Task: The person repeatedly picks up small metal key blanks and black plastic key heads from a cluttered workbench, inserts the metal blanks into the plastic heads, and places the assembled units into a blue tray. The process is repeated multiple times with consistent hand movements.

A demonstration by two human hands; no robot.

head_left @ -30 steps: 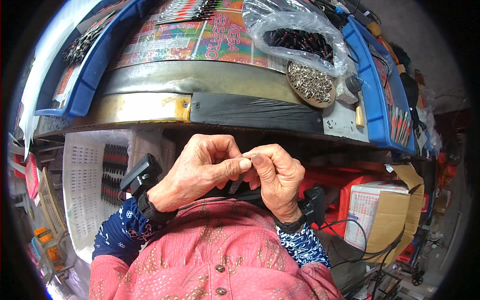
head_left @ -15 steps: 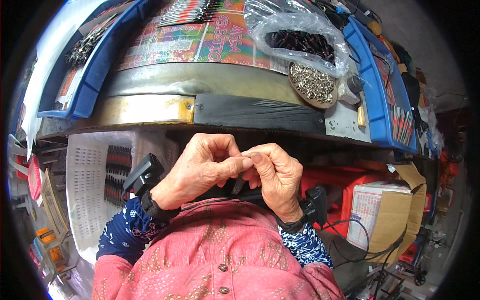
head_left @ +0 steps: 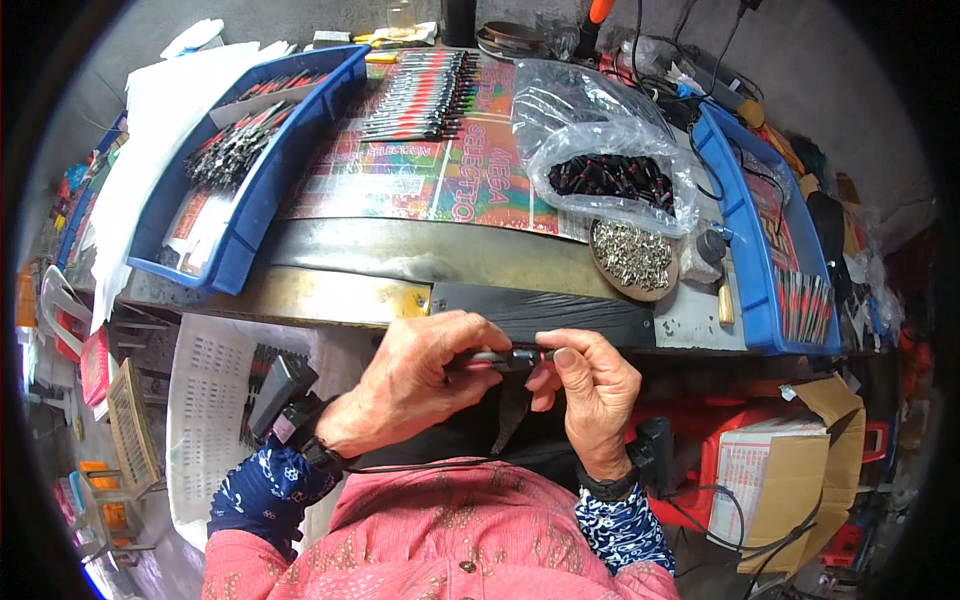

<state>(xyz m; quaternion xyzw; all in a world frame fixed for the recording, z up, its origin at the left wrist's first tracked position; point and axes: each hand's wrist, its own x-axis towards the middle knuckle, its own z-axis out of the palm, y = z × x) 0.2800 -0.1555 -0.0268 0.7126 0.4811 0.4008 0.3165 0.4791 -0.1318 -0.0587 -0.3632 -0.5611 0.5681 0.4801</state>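
Hands shifted slightly apart since the earlier frame; dark pen (head_left: 522, 358) now exposed between them, in front of the table (head_left: 380, 246). Its body is gripped snugly by the left hand (head_left: 415, 375), its end pinched by the right hand (head_left: 592, 392). End-handling seems in hand; steady, lined-up holds are called for.

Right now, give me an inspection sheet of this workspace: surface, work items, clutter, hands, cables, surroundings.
Surface: workbench, partly covered by a colourful printed sheet.
Work items: row of pens on the sheet; plastic bag of black parts; small metal pieces in a round dish.
Clutter: white sheeting beside the left blue bin.
Hands: left hand holds a pen-like piece; right hand at its end, grip unclear.
Cables: black cables near the cardboard box.
Surroundings: white basket below the bench, left.
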